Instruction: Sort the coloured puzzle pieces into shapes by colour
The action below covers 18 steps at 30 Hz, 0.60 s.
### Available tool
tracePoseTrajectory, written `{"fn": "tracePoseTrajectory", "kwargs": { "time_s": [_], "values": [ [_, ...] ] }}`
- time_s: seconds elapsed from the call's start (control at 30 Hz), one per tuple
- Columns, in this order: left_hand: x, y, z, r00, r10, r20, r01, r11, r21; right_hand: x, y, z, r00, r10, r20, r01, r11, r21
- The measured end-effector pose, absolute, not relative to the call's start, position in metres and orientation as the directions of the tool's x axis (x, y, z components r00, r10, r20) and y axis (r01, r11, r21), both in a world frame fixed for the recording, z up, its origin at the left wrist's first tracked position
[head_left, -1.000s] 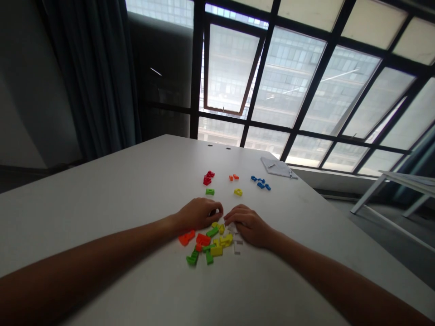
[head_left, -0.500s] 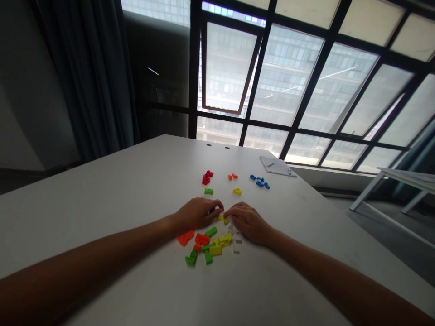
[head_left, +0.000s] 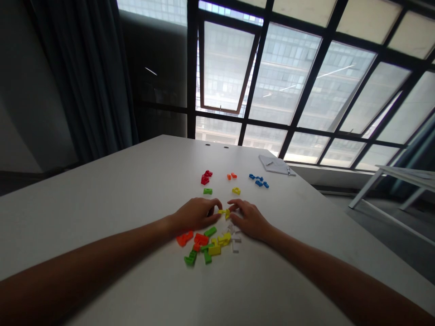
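Observation:
A small yellow plastic toy piece (head_left: 226,213) is raised between my two hands above the white table (head_left: 136,181). Thumb and forefinger of my left hand (head_left: 199,213) pinch its left end. My right hand (head_left: 249,218) has its thumb and a finger at the piece's right end, with the forefinger lifted off. Whether the yellow item is one part or two joined is too small to tell. Just below lies a loose pile: orange pieces (head_left: 201,240), green pieces (head_left: 208,256), yellow pieces (head_left: 215,250) and white pieces (head_left: 235,246), the white ones partly hidden by my right hand.
Farther back sit red pieces (head_left: 205,177), a green block (head_left: 207,191), orange pieces (head_left: 232,176), a yellow piece (head_left: 236,191) and several blue pieces (head_left: 259,183). Papers with pens (head_left: 277,165) rest by the far right edge. Another table (head_left: 404,174) stands at right.
My right hand's fingers have spread and drawn slightly right, uncovering more of the yellow piece. That piece has risen a little and turned. The loose pieces lie as before.

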State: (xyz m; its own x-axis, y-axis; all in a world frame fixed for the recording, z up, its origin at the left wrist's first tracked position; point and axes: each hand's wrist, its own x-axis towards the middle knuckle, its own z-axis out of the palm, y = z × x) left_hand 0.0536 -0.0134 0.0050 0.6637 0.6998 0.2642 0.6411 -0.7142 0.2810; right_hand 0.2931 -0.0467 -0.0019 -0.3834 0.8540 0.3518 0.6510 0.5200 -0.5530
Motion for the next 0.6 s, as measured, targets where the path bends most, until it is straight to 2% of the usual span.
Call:
{"fn": "tracePoseTrajectory", "kwargs": {
  "time_s": [0.6],
  "values": [
    [0.0527,-0.0125,0.0024,0.658,0.693,0.295,0.635,-0.721,0.276,0.2967,-0.0462,-0.0031,-0.385,0.809,0.444,0.591,0.586,-0.554]
  ]
}}
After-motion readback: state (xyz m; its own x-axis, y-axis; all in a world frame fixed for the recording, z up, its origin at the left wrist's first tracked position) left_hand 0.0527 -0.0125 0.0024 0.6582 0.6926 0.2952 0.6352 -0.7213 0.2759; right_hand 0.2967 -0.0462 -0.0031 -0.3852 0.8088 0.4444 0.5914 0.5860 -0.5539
